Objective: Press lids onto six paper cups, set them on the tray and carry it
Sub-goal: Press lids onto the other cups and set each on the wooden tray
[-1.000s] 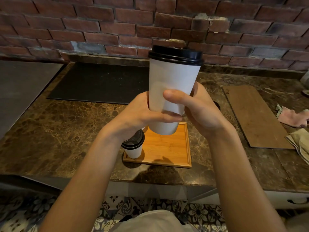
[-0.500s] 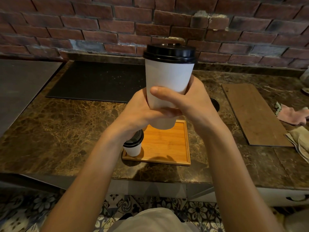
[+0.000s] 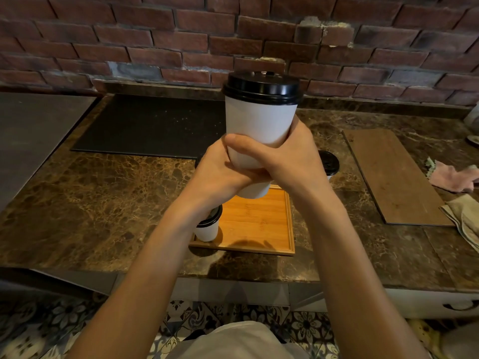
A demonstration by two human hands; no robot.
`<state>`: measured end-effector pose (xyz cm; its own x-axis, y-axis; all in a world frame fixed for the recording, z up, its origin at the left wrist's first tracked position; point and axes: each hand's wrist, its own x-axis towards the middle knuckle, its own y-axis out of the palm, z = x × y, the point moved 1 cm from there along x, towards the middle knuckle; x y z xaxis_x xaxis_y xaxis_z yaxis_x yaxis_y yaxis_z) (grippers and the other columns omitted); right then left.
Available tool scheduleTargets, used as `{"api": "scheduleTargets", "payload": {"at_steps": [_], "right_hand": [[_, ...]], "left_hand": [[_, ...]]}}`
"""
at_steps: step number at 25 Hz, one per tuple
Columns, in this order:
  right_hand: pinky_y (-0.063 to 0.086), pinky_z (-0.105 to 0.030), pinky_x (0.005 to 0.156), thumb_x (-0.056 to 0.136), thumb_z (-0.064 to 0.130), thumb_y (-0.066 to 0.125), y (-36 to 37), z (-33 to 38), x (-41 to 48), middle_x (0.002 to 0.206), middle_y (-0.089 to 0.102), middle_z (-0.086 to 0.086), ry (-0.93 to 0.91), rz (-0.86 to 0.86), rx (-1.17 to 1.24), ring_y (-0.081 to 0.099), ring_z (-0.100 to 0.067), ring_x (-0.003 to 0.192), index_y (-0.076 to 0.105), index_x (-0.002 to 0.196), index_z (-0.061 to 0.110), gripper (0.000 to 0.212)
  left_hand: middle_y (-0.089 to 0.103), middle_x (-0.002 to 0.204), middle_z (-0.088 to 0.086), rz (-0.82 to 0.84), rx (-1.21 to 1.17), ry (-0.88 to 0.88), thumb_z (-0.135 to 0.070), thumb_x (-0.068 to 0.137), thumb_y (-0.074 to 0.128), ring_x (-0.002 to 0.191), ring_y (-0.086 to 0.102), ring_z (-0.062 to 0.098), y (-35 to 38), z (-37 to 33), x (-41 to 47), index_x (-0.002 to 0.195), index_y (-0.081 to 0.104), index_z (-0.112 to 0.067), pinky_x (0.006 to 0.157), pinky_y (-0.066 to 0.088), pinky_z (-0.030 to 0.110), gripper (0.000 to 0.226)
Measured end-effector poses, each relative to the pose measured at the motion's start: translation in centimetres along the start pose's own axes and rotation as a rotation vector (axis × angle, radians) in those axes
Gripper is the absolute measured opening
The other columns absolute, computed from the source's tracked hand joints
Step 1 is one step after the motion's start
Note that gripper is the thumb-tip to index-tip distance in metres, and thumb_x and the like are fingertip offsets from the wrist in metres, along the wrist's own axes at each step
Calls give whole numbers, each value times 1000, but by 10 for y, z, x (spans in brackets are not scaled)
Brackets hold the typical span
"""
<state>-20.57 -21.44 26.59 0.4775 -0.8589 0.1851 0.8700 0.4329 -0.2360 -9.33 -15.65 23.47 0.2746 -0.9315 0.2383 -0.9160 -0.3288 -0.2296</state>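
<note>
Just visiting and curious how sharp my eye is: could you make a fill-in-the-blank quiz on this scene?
The left hand and right hand grip a white cup whose lid is ____.
A small lidded cup stands at the near ____ corner of the wooden tray.
The wall behind the counter is built of ____.
Missing: black; left; brick.

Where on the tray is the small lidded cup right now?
Head view: the small lidded cup stands in the wooden tray's near-left corner, partly hidden behind the left wrist, below the tall cup.
</note>
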Motion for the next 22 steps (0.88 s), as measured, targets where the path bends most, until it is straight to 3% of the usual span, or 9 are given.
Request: {"api": "scheduleTargets", "payload": {"at_steps": [3, 6, 10, 14, 18, 22], "right_hand": [[59, -38, 85, 64, 42, 87, -5, 2, 1, 115, 64, 4, -7, 21, 41, 65, -11, 104, 51, 130, 20, 79], [60, -33, 81, 61, 42, 84, -11, 4, 2, 112, 66, 5, -34, 70, 79, 66, -10, 102, 54, 127, 21, 76], [58, -28, 77, 70, 28, 80, -19, 5, 3, 105, 69, 3, -85, 239, 143, 68, -13, 99, 59, 122, 16, 57], [54, -23, 78, 69, 24, 80, -25, 0, 1, 102, 72, 8, -83, 373, 209, 69, -12, 100, 60, 118, 20, 53], [55, -27, 81, 65, 31, 80, -26, -1, -1, 108, 71, 3, -72, 385, 164, 68, -14, 103, 58, 122, 20, 62], [55, -24, 78, 72, 25, 78, -25, 3, 1, 104, 70, 5, -75, 368, 127, 68, -11, 99, 59, 119, 21, 51]], "left_hand": [[63, 106, -6, 38, -40, -1, -7, 72, 79, 96, 62, -3, -4, -2, 0, 121, 54, -8, 72, 48, 8, 55], [65, 105, -12, 96, -80, -14, -9, 72, 79, 96, 62, -2, -7, -8, 1, 118, 55, -20, 72, 49, 9, 53], [68, 109, -6, 241, -228, -25, -18, 68, 80, 103, 64, 11, -11, -12, -2, 116, 60, -23, 83, 53, 22, 52], [66, 117, -5, 399, -343, -35, -16, 72, 71, 113, 60, 15, -12, -10, -6, 123, 57, -25, 87, 49, 22, 54], [67, 115, -7, 410, -372, -46, -13, 72, 71, 112, 60, 14, -10, -6, -7, 121, 58, -27, 86, 49, 22, 53], [67, 111, -10, 374, -360, -54, -18, 70, 72, 108, 62, 12, -14, -6, -6, 113, 63, -35, 84, 50, 21, 47]]}}
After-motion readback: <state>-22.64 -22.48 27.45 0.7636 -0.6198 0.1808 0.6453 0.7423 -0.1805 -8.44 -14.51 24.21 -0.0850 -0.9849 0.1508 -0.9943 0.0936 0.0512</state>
